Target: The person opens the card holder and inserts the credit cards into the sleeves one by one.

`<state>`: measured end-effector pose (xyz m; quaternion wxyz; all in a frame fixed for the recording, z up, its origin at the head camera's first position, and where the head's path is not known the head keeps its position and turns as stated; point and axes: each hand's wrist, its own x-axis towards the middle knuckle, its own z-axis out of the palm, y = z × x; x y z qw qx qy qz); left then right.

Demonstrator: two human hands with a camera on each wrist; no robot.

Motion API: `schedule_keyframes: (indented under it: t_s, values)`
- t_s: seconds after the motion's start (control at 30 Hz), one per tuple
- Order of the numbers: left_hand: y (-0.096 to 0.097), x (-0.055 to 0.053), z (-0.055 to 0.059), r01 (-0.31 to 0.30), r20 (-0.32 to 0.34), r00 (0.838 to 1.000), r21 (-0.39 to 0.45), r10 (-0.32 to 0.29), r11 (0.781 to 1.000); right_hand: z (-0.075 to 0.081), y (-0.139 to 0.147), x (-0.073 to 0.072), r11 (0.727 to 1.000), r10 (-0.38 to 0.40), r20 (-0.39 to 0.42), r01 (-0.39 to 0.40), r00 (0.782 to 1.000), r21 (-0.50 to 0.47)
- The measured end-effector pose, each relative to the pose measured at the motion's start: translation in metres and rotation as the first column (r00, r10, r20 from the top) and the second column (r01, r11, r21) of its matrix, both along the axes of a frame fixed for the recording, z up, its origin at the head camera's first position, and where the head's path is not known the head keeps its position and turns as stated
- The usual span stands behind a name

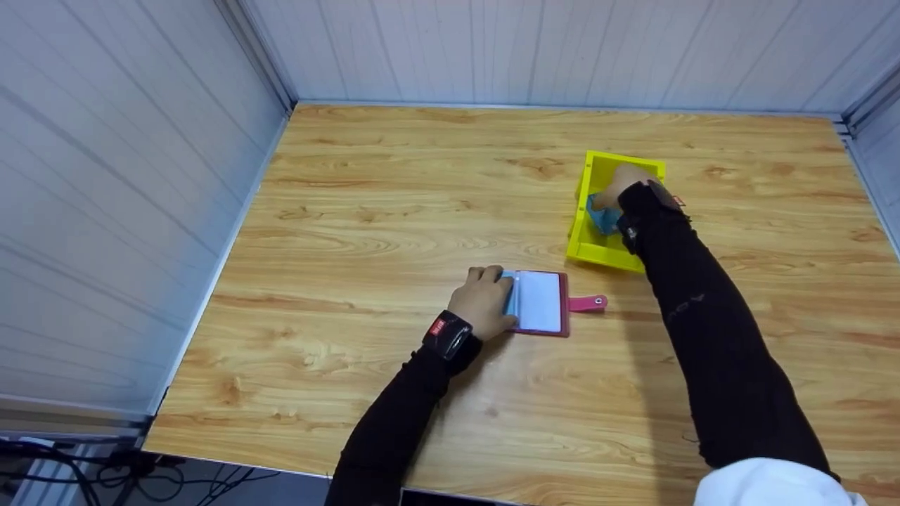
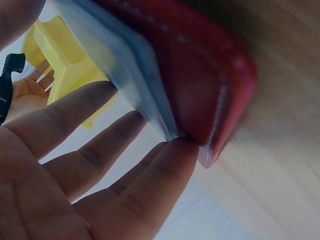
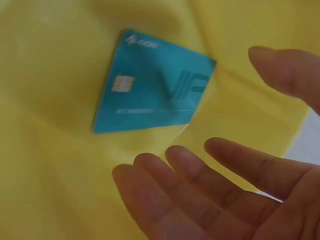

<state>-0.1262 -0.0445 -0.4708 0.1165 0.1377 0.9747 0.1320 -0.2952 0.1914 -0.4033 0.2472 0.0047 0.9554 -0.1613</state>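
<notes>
A small card holder (image 1: 564, 309) with a red cover and clear sleeves lies spread on the table. My left hand (image 1: 482, 303) rests over its left side, thumb near the front edge and fingers at the far one. In the left wrist view, the fingertips (image 2: 187, 142) touch the edges of the stacked sleeves (image 2: 145, 85). My right hand (image 1: 623, 184) reaches down into a yellow bin (image 1: 605, 254). Inside the bin is a teal bank card (image 3: 155, 85) with a chip. The right fingers and thumb are spread beside the card, apart from it in the right wrist view.
A pink strap with a snap (image 1: 587, 303) sticks out from the holder's right side, just in front of the bin. Pale panel walls (image 1: 464, 53) close off the table's back and sides. Black cables (image 1: 140, 467) hang beyond the front left corner.
</notes>
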Motion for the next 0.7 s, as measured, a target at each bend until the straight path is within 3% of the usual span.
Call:
schedule_keyframes:
  t_s: [0.23, 0.43, 0.7]
  values:
    - [0.0, 0.001, 0.0, 0.004, -0.007, 1.0, -0.004, -0.004, 1.0, -0.008, -0.009, 0.008, 0.997, 0.027, 0.001, -0.027, 1.0, 0.076]
    - [0.0, 0.001, 0.001, -0.001, -0.005, 1.0, 0.0, 0.001, 1.0, -0.016, -0.012, 0.008, 0.982, 0.134, -0.065, -0.124, 0.989, 0.144]
    - [0.001, 0.001, 0.0, 0.0, -0.007, 1.0, -0.003, 0.0, 1.0, -0.018, -0.011, 0.008, 0.984, 0.128, -0.03, -0.123, 0.991, 0.13]
